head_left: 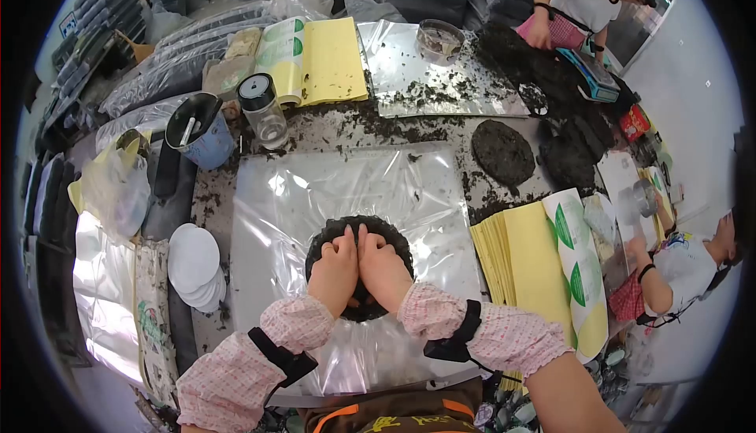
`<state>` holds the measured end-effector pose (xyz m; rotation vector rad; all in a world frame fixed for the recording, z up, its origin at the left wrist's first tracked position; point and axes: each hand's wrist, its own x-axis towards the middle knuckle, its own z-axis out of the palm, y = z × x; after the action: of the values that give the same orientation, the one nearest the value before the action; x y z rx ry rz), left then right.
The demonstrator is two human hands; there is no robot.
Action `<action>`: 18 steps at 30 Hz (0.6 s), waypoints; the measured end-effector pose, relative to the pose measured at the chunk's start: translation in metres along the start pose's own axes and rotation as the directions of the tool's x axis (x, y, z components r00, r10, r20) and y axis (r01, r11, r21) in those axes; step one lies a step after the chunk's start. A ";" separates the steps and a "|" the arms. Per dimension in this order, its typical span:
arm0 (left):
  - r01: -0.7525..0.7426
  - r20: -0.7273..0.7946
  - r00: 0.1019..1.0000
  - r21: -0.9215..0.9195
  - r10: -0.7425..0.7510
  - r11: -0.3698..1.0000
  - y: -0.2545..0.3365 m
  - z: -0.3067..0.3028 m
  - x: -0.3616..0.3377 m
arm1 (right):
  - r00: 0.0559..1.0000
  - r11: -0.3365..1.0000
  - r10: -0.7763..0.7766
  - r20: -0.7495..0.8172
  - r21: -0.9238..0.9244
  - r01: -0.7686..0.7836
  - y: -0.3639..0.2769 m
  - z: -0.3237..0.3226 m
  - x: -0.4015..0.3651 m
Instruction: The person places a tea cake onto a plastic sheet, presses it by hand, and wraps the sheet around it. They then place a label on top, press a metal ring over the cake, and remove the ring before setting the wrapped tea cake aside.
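Note:
A round dark cake of pressed tea leaves (394,237) lies on a clear plastic sheet (299,189) in front of me. My left hand (335,269) and my right hand (381,266) lie side by side on top of it, palms down, fingers close together and pointing away from me. Both hands press flat on the cake; neither grips it. Pink patterned sleeve covers with black straps cover my forearms.
Another dark tea cake (502,152) lies at the right. Stacks of yellow wrappers (529,253) sit to the right, white round papers (194,260) to the left. A blue cup (206,135) and a glass jar (264,114) stand behind. Two other people (587,3) work at the right.

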<state>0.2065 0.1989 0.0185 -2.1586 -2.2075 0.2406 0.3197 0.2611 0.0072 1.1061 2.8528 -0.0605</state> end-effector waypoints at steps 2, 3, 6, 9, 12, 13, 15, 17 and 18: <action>-0.016 0.040 0.999 -0.072 0.018 0.997 -0.003 0.009 0.002 | 1.000 1.000 -0.009 -0.028 0.008 0.009 0.001 0.014 0.003; -0.031 0.076 0.996 -0.117 0.040 0.993 -0.006 0.014 0.006 | 0.999 1.000 -0.010 -0.043 0.014 0.011 0.001 0.022 0.003; -0.063 0.107 0.991 -0.206 0.086 0.977 -0.012 0.011 0.005 | 0.998 0.996 -0.018 -0.062 0.091 0.023 0.006 0.031 0.008; -0.076 0.095 0.990 -0.254 0.103 0.964 -0.013 0.002 -0.003 | 0.995 0.983 -0.092 -0.032 0.156 0.096 0.015 0.008 -0.001; -0.091 0.124 0.983 -0.293 0.132 0.952 -0.020 -0.019 -0.003 | 0.971 0.875 -0.194 -0.142 0.423 0.237 0.038 -0.024 -0.016; -0.104 0.187 0.967 -0.342 0.176 0.934 -0.024 -0.034 -0.006 | 0.938 0.721 -0.228 -0.263 0.601 0.344 0.056 -0.025 -0.021; -0.218 -0.077 0.975 -0.485 0.206 0.847 -0.022 -0.020 -0.003 | 0.979 0.434 0.104 -0.174 0.894 0.113 0.103 -0.034 -0.023; -0.283 -0.208 0.955 -0.445 0.209 0.850 -0.014 0.008 -0.002 | 0.898 0.613 0.418 -0.133 0.772 -0.171 0.182 -0.002 -0.012; -0.289 -0.246 0.951 -0.489 0.188 0.823 -0.014 0.005 -0.004 | 0.843 0.817 0.411 -0.347 0.551 -0.171 0.224 0.014 -0.003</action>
<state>0.1917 0.1944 0.0163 -2.5865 -2.0576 -0.6127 0.4736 0.4237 -0.0083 1.8968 3.0936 -0.6463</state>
